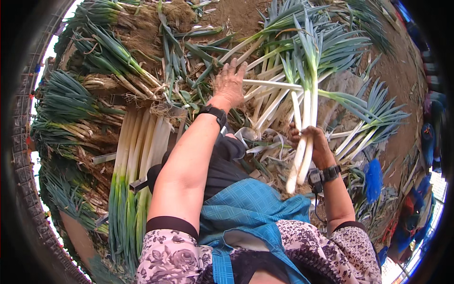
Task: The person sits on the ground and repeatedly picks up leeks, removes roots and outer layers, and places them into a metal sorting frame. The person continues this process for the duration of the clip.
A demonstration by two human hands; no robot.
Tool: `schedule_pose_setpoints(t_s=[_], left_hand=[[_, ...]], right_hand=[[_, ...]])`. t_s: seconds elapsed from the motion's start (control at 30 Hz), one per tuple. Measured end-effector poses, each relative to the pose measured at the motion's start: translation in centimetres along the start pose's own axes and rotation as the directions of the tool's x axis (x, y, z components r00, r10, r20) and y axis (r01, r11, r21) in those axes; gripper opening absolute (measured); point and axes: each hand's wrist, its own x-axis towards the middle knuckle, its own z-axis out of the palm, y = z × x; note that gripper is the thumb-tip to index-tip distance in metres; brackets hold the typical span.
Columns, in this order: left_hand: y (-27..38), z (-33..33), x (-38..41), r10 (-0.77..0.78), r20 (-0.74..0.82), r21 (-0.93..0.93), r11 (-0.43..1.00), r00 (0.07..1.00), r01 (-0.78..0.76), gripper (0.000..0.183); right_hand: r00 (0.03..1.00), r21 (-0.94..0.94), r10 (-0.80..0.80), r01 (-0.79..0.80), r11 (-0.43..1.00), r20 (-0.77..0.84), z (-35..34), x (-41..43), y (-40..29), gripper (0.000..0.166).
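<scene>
My right hand (315, 142) is wrapped around a few leeks (308, 103), their white shanks pointing down towards me and green leaves fanning away. My left hand (228, 85) reaches over a heap of leeks (271, 96) on the ground, back of the hand up and fingers extended. One leek (269, 84) lies crosswise, its pale end meeting the thumb side of that hand and its leaves passing behind the held leeks. The palm is hidden, so any grip on it is unclear. Trimmed leeks (133, 170) are stacked side by side at my left.
Bundles of rooted leeks (67, 96) line the left side. Metal bars (103, 158) stick out beside the trimmed stack. More leeks (372, 124) lie at the right, near a blue mesh scrubber-like bundle (373, 181). Leaf scraps cover the dirt floor (234, 21).
</scene>
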Motion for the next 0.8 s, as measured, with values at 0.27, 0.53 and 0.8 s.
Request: schedule_pose_setpoints(t_s=[0.27, 0.53, 0.8], left_hand=[[1.6, 5.6, 1.8, -0.057, 0.583, 0.022, 0.998, 0.811, 0.054, 0.075], [1.5, 3.5, 1.8, 0.02, -0.097, -0.08, 0.996, 0.995, -0.028, 0.079], [0.7, 5.9, 3.0, 0.01, 0.204, -0.045, 0.999, 0.979, -0.001, 0.098]], right_hand=[[1.0, 0.03, 0.016, -0.016, 0.999, -0.01, 0.3, -3.2, -1.2, 0.072], [1.0, -0.002, 0.019, -0.019, 1.0, 0.003, 3.1, -2.1, -1.9, 0.066], [0.992, -0.022, 0.061, -0.064, 0.998, -0.113, 2.7, -5.7, -1.6, 0.069]])
